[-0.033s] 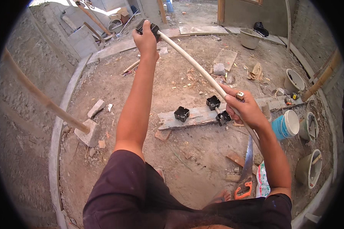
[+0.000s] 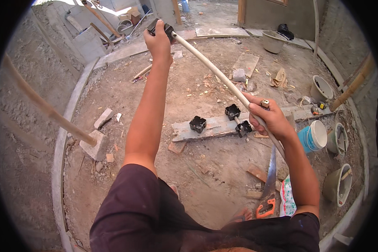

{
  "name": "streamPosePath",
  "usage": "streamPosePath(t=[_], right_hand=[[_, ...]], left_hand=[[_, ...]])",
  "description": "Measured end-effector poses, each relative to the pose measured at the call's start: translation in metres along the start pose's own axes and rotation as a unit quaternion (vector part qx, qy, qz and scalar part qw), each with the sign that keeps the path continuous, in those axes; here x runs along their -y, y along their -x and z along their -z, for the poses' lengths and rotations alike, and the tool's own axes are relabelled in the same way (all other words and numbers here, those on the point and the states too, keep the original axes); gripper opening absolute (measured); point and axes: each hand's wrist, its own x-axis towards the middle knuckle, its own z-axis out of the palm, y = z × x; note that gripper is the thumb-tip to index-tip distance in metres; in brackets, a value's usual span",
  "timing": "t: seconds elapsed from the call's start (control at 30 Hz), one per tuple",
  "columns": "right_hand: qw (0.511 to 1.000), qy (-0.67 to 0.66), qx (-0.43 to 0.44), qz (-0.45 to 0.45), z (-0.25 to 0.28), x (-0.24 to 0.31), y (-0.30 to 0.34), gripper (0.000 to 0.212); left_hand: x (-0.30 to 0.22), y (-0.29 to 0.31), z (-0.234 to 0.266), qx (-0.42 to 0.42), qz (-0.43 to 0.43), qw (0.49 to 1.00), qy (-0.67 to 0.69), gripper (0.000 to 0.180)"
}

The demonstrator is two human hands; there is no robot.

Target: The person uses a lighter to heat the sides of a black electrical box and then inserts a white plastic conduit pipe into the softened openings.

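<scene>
Left grip [image 2: 158, 45]: clamped on one black plastic box [image 2: 168, 30]!
Right grip [image 2: 271, 120]: wrapped round one cream pipe [image 2: 212, 67].
Grey plank [image 2: 182, 132]: three more boxes [image 2: 197, 124].

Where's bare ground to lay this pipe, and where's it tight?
Mostly bare dirt lies between the plank and the feet, left of the handsaw. Lightly littered dirt lies beyond the plank, right of the left forearm. It's crowded at right, with the blue bucket and grey tubs, and on the plank, with black boxes.
</scene>
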Motion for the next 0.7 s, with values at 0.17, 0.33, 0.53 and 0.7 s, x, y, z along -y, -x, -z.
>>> streamPosePath(t=[0.17, 0.33, 0.53, 0.7], right_hand=[[0.987, 0.133, -0.059, 0.068, 0.01, -0.001, 0.003, 0.049], [0.983, 0.117, -0.129, 0.061, 0.044, 0.007, 0.003, 0.042], [0.993, 0.059, -0.093, 0.044, 0.096, -0.007, 0.01, 0.041], [0.994, 0.048, -0.09, 0.046, 0.084, -0.002, 0.017, 0.043]], left_hand=[[-0.009, -0.004, 0.004, 0.112, 0.044, 0.991, 0.052, 0.056], [-0.025, -0.005, 0.013, 0.187, 0.075, 0.975, 0.091, 0.087], [-0.042, 0.0, 0.01, 0.263, 0.027, 0.964, 0.002, 0.091], [-0.047, 0.008, 0.003, 0.358, 0.02, 0.931, 0.066, 0.07]])
